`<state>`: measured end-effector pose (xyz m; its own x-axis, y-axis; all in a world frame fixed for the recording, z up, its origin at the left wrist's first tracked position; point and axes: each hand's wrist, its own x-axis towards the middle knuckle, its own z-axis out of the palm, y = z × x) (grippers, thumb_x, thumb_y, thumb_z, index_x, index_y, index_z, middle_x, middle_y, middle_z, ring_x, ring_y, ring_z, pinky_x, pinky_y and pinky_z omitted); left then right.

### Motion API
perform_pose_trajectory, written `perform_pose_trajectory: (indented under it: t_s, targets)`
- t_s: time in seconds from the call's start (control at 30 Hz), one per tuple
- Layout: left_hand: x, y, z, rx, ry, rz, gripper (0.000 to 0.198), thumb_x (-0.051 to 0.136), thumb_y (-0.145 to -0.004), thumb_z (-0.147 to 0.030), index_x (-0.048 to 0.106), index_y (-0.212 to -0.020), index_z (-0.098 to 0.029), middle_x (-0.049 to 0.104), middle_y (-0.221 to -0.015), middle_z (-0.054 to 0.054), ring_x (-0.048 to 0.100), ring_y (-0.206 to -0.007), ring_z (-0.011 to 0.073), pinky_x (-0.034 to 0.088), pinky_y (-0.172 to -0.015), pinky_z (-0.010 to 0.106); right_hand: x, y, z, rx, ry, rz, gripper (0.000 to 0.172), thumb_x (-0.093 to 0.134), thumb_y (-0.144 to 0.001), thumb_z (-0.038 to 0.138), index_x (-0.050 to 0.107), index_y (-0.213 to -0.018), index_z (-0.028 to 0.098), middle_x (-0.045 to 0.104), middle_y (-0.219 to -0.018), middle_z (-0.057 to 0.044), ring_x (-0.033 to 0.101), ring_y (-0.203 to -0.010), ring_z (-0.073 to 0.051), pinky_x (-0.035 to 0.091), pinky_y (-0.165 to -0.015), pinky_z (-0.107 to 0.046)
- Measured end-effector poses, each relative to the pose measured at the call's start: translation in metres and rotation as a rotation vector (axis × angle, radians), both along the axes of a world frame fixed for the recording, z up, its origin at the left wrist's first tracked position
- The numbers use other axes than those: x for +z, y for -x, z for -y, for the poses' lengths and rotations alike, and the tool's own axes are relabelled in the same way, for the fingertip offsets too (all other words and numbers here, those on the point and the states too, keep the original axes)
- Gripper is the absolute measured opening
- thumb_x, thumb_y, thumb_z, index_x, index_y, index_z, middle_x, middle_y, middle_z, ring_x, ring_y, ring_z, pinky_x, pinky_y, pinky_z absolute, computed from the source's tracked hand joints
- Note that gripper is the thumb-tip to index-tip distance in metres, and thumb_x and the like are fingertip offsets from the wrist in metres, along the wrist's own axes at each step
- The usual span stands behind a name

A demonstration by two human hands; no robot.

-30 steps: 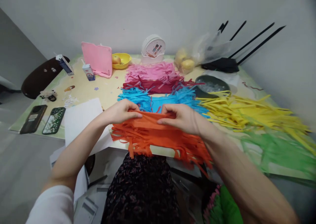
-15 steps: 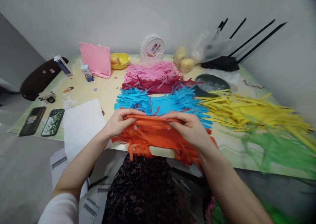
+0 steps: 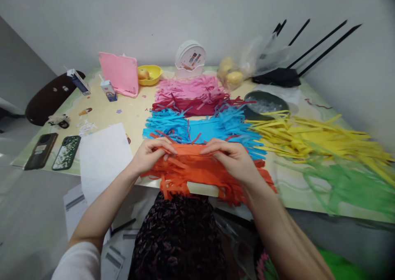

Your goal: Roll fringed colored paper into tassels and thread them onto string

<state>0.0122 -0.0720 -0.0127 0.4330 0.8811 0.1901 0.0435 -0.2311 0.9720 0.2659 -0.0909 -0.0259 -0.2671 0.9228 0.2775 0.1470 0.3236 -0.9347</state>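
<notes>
An orange fringed paper (image 3: 197,171) lies at the near edge of the table (image 3: 101,111), its cut strips hanging over the edge. My left hand (image 3: 152,153) pinches its uncut top band on the left, fingers closed. On the right, my right hand (image 3: 234,156) grips the same band, fingers curled over it. Just behind lie a blue fringed paper (image 3: 200,128), then a dark red one (image 3: 191,105) and a pink one (image 3: 191,89).
Yellow strips (image 3: 314,138) and green strips (image 3: 348,187) cover the table's right side. A white sheet (image 3: 103,156) and two phones (image 3: 52,150) lie at left. A pink stand (image 3: 119,74), yellow bowl (image 3: 149,74), dark bowl (image 3: 263,103) and fruit bag (image 3: 234,76) stand behind.
Both hands have come slightly nearer and lower with the orange paper's top band, which now lies folded flatter over the strips. The view has shifted a little.
</notes>
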Motion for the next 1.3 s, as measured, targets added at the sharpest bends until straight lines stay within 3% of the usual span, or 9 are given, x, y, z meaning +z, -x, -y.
perform_pose_trajectory:
  t_s: [0.2,0.37,0.5,0.67,0.83,0.93,1.07,1.2,1.3]
  targets:
    - [-0.003,0.000,0.001,-0.014,0.117,0.066,0.019,0.055,-0.078,-0.012,0.073,-0.074,-0.014,0.066,-0.066,0.003,0.050,-0.051,0.0081,0.040,-0.055,0.023,0.004,-0.006,0.000,0.053,-0.107,0.027,0.028,0.054,-0.086,0.012,0.080,-0.085,0.024,0.072,-0.080,-0.003,0.065,-0.075,-0.014,0.050,-0.071,-0.027]
    - [0.004,0.000,0.005,-0.012,-0.032,-0.094,0.014,0.059,-0.084,-0.023,0.069,-0.078,-0.015,0.066,-0.078,0.004,0.058,-0.071,0.0130,0.045,-0.068,0.025,0.009,-0.005,0.002,0.059,-0.140,0.089,0.022,0.057,-0.090,0.027,0.078,-0.087,0.021,0.072,-0.081,-0.006,0.065,-0.076,-0.018,0.051,-0.069,-0.030]
    - [0.004,-0.005,0.010,0.121,-0.153,-0.175,0.023,0.066,-0.084,-0.030,0.054,-0.070,-0.017,0.059,-0.072,0.000,0.053,-0.067,0.0114,0.042,-0.064,0.023,0.009,0.000,0.006,-0.071,-0.132,0.154,0.015,0.067,-0.087,0.033,0.071,-0.078,0.021,0.071,-0.078,-0.004,0.067,-0.076,-0.019,0.052,-0.072,-0.030]
    - [-0.001,-0.008,0.011,0.151,-0.257,-0.299,0.021,0.063,-0.087,-0.024,0.059,-0.106,-0.018,0.069,-0.101,0.006,0.064,-0.089,0.0164,0.047,-0.080,0.027,0.007,0.004,0.011,-0.142,-0.134,0.289,0.029,0.065,-0.088,0.029,0.067,-0.116,0.023,0.073,-0.105,-0.006,0.069,-0.095,-0.022,0.053,-0.085,-0.033]
    - [-0.001,-0.005,0.007,0.113,-0.213,-0.405,0.006,0.062,-0.087,-0.023,0.062,-0.088,-0.018,0.071,-0.091,0.003,0.064,-0.086,0.0172,0.047,-0.081,0.028,0.007,0.005,0.012,-0.161,-0.083,0.252,0.008,0.065,-0.086,0.029,0.070,-0.086,0.022,0.072,-0.090,-0.005,0.069,-0.087,-0.021,0.053,-0.081,-0.034]
    - [0.002,-0.005,0.008,0.053,-0.065,-0.317,0.014,0.063,-0.087,-0.028,0.056,-0.081,-0.018,0.071,-0.084,0.001,0.063,-0.078,0.0153,0.046,-0.074,0.026,0.008,0.006,0.012,-0.145,0.028,0.103,0.012,0.068,-0.084,0.032,0.065,-0.081,0.021,0.073,-0.088,-0.005,0.070,-0.086,-0.021,0.055,-0.080,-0.034]
    - [0.003,-0.006,0.011,0.003,0.143,-0.067,0.014,0.063,-0.089,-0.029,0.055,-0.088,-0.018,0.069,-0.069,-0.001,0.065,-0.071,0.0142,0.046,-0.073,0.026,0.009,0.010,0.015,-0.121,0.193,-0.067,0.016,0.069,-0.085,0.037,0.064,-0.087,0.021,0.068,-0.066,0.001,0.065,-0.057,-0.014,0.054,-0.057,-0.026]
    - [-0.003,-0.008,0.013,0.017,0.268,0.144,0.021,0.065,-0.088,-0.029,0.069,-0.104,-0.016,0.070,-0.068,0.001,0.065,-0.067,0.0136,0.048,-0.070,0.025,0.008,0.012,0.016,-0.135,0.129,-0.136,0.012,0.070,-0.085,0.033,0.074,-0.089,0.023,0.069,-0.068,0.000,0.066,-0.061,-0.014,0.055,-0.061,-0.026]
    - [-0.007,-0.008,0.014,0.033,0.288,0.245,0.016,0.067,-0.085,-0.026,0.076,-0.095,-0.017,0.072,-0.070,0.003,0.066,-0.067,0.0138,0.049,-0.068,0.024,0.003,0.012,0.014,-0.110,0.096,-0.203,0.009,0.067,-0.086,0.026,0.077,-0.085,0.024,0.071,-0.070,0.000,0.065,-0.062,-0.013,0.055,-0.064,-0.027]
